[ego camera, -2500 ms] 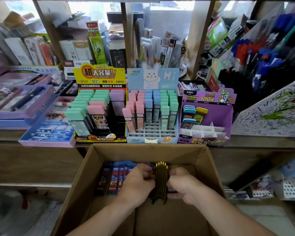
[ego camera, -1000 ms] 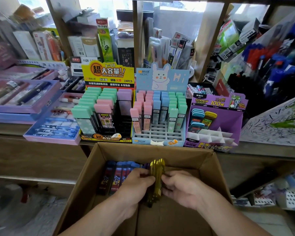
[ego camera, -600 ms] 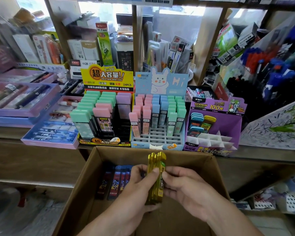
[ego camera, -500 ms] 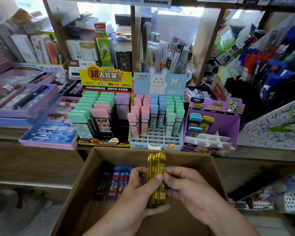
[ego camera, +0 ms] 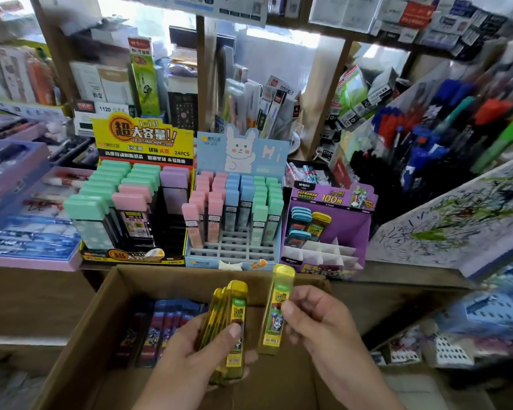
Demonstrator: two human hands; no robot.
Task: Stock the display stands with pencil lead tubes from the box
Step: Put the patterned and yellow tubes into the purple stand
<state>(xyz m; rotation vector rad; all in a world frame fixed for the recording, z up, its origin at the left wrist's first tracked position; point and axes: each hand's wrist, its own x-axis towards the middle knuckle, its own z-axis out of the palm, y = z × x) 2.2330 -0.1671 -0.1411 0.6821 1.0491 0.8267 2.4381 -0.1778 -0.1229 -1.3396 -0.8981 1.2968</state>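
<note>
Yellow lead tube point(ego camera: 276, 313) stands upright above the cardboard box point(ego camera: 107, 306), pinched by the right hand point(ego camera: 323, 324), just beside the stack of yellow tubes point(ego camera: 230, 329) that the left hand point(ego camera: 187, 362) clasps. It likely belongs in the purple display stand point(ego camera: 350, 229) on the desk point(ego camera: 412, 273): keep it cap-up and lower it squarely into a free divider slot
</note>
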